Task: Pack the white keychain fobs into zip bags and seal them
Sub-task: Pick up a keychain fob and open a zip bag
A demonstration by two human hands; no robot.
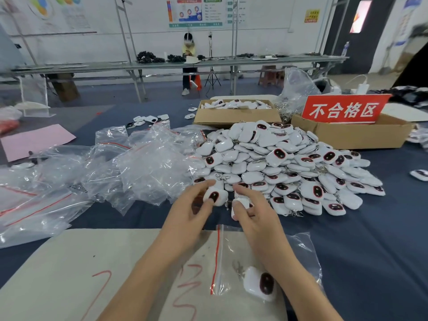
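Observation:
A big pile of white keychain fobs [284,167] with dark oval faces lies on the blue table. At the pile's near edge my left hand [192,212] pinches one fob [216,195] between thumb and fingers. Just to the right, my right hand [252,216] grips another white fob [240,205]. Below my hands a clear zip bag [234,256] with a red seal strip lies on the beige mat, with one fob [261,283] inside it.
Loose empty zip bags [129,167] are heaped to the left. Two cardboard boxes stand behind the pile, one [234,117] holding fobs, one [356,135] with a red sign [342,110]. Pink paper [34,140] lies far left. A person stands at a far bench.

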